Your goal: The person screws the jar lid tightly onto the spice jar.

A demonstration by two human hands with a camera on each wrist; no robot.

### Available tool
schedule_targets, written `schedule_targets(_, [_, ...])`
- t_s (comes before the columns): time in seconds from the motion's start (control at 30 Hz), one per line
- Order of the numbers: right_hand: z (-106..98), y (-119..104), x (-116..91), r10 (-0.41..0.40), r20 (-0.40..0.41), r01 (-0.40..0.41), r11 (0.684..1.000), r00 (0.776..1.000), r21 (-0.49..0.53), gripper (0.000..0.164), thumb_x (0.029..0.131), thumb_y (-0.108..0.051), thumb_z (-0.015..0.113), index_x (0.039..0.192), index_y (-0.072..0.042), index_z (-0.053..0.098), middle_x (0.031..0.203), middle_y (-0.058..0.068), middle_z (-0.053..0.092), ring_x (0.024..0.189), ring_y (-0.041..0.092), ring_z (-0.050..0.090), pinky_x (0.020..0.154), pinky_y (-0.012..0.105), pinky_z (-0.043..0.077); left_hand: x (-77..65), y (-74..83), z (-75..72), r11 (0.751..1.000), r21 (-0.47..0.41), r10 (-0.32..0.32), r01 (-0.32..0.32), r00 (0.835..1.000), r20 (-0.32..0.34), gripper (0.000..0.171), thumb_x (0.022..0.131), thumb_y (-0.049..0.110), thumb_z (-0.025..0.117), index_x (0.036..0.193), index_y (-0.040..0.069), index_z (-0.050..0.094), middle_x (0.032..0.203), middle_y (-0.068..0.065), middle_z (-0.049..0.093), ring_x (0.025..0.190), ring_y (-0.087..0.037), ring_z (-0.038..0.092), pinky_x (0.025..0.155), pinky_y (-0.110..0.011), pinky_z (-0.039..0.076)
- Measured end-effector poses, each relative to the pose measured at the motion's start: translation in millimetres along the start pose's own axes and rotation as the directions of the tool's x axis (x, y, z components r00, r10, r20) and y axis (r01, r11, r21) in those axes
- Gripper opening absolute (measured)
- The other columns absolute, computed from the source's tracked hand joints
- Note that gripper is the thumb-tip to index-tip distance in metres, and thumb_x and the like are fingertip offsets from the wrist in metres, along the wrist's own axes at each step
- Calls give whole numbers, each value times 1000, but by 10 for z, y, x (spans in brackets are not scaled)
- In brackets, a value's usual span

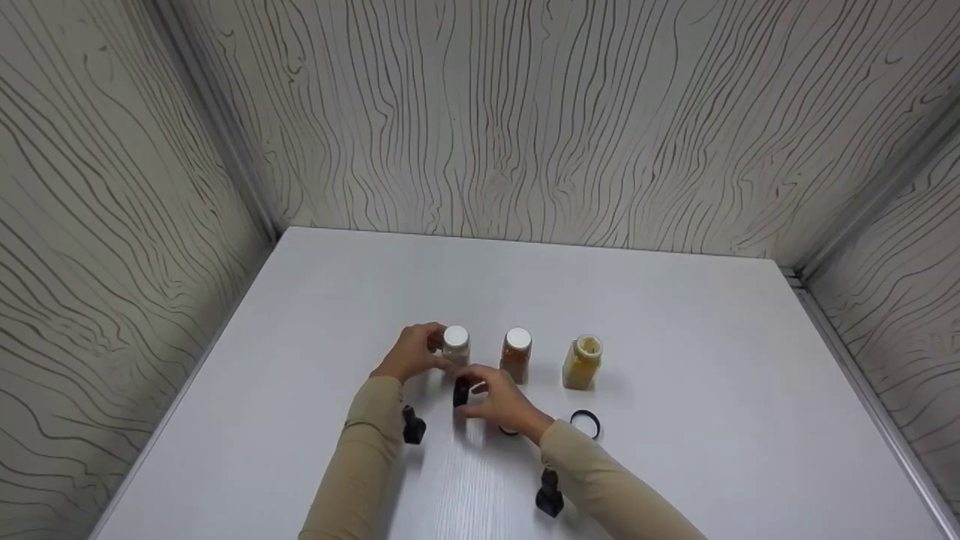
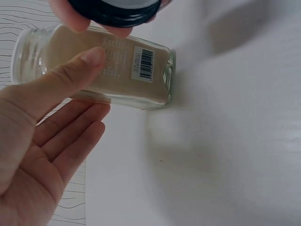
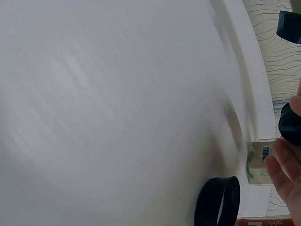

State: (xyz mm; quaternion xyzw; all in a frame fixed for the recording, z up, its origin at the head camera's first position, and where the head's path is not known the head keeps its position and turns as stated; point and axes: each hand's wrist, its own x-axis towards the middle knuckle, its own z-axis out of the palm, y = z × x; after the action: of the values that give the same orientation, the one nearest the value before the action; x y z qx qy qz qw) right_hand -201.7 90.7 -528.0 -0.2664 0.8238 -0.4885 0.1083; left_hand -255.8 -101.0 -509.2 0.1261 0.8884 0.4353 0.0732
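Observation:
My left hand [image 1: 409, 354] grips a square glass spice jar [image 2: 124, 87] of beige powder; the thumb lies across its front in the left wrist view. The jar stands upright on the table and has a white top [image 1: 456, 337]. Between thumb and fingers my right hand [image 1: 504, 401] pinches a black lid [image 1: 460, 392], held on edge just in front of this jar and apart from its top. At the upper edge of the left wrist view, the same lid [image 2: 117, 16] shows a pale inside.
To the right stand a jar of reddish-brown spice [image 1: 515, 364] with a white top and an uncovered jar of yellow powder [image 1: 579, 371]. A black ring-shaped lid [image 1: 598, 424] lies in front of the yellow one. Another black-rimmed lid [image 1: 508, 431] is partly hidden under my right hand.

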Motion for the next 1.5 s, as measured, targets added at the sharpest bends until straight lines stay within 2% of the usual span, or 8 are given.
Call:
schedule_targets(0.3, [-17,2,-2,-20,10,21,999,1000,-35,47,79,-6,75,121,8,58,119,24,64,109,39,63,90,47,58,3,2,-12,1000,-26,2,-1,1000,25,46,73,2,80,116,1,65,112,-14,70,102,-26,67,95,-39,56])
schedule_targets(0.57, [-14,-7,2,-16,14,17,1000,1000,-9,48,80,-6,74,122,9,58,120,26,64,106,38,63,86,49,58,2,-1,0,1000,0,-3,3,1000,9,46,73,1,79,117,1,65,109,-14,71,100,-25,67,93,-39,56])
schedule_targets(0.93, [-7,-11,9,-5,17,6,999,1000,-43,47,80,-6,75,121,8,58,119,24,65,106,38,64,88,47,58,-14,5,-5,1000,4,5,-5,1000,11,45,73,1,79,116,2,65,110,-14,71,101,-25,67,93,-40,56])
schedule_targets(1.07, [-6,-12,11,-3,15,4,999,1000,-44,47,80,-7,75,122,6,58,120,24,64,106,36,64,89,46,58,-14,5,-3,999,10,31,-31,999,8,44,73,0,79,115,1,65,109,-15,70,99,-26,67,91,-40,57])
schedule_targets(1.5, [-21,-50,32,-29,-4,29,1000,1000,-6,46,80,-6,75,121,6,59,119,25,65,106,39,64,85,51,58,-15,6,-20,1000,-25,17,-16,1000,17,43,74,3,79,115,2,66,109,-14,71,99,-25,67,93,-41,56])
